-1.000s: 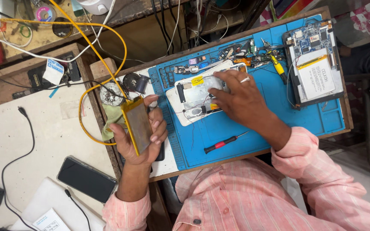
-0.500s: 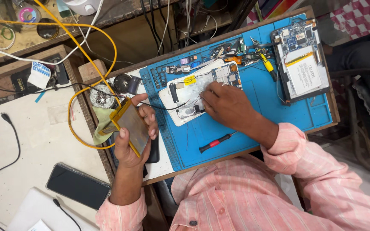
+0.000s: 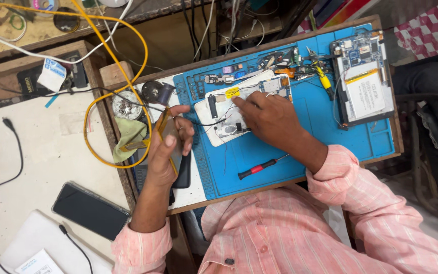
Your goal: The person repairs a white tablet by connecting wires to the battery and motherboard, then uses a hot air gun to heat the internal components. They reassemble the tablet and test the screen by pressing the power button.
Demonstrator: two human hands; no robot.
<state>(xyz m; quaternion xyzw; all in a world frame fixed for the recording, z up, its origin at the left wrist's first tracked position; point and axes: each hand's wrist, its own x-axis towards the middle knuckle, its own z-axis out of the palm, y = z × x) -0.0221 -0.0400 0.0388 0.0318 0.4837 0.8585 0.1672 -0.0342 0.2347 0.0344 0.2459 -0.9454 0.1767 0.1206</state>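
Holding one flat battery pack (image 3: pixel 171 139) clasped in my left hand (image 3: pixel 166 152), over the blue mat's (image 3: pixel 300 152) left edge.
My right hand (image 3: pixel 269 119) presses, fingers bent, on one opened white device (image 3: pixel 229 114) mid-mat. One red screwdriver (image 3: pixel 259 166) lies near the mat's front edge; one opened tablet (image 3: pixel 363 83) sits at its right end.

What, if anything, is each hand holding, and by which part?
The left hand grips a flat battery pack by its long edges. The right hand holds nothing; it presses on the opened white device.
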